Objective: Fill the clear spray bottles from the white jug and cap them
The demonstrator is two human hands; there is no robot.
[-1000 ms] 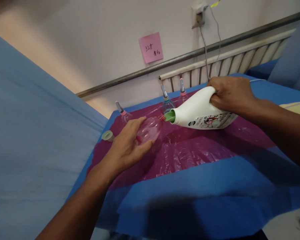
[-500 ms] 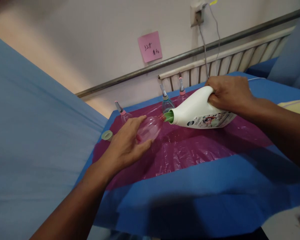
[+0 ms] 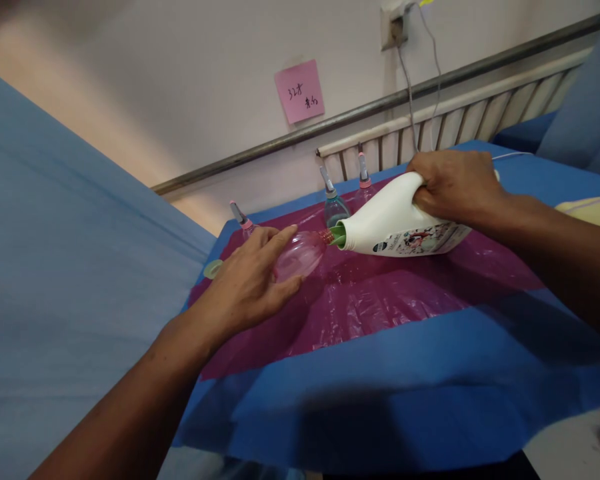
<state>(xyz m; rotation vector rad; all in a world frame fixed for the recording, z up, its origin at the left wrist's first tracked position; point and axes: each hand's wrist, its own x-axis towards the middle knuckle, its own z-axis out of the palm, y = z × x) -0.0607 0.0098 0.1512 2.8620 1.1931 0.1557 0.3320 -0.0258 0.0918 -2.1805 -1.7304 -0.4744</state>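
Observation:
My left hand [image 3: 247, 283] is wrapped round a small clear bottle [image 3: 303, 253] that lies tilted on the magenta plastic sheet [image 3: 380, 300]. My right hand [image 3: 457, 187] grips the handle of a white detergent jug [image 3: 395, 223], tipped on its side. The jug's green spout [image 3: 338, 235] meets the small bottle's open neck. Whether liquid is flowing cannot be seen.
Three small capped bottles stand behind: one at the left [image 3: 241, 219], one in the middle [image 3: 333, 200], one beside it [image 3: 364, 181]. A pale green cap [image 3: 211, 268] lies at the sheet's left edge. Blue cloth [image 3: 405, 393] covers the table; a pink note [image 3: 299, 91] hangs on the wall.
The jug and the small bottle have shifted slightly left and up together, and the spout has closed in on the bottle's neck. Both grips are unchanged.

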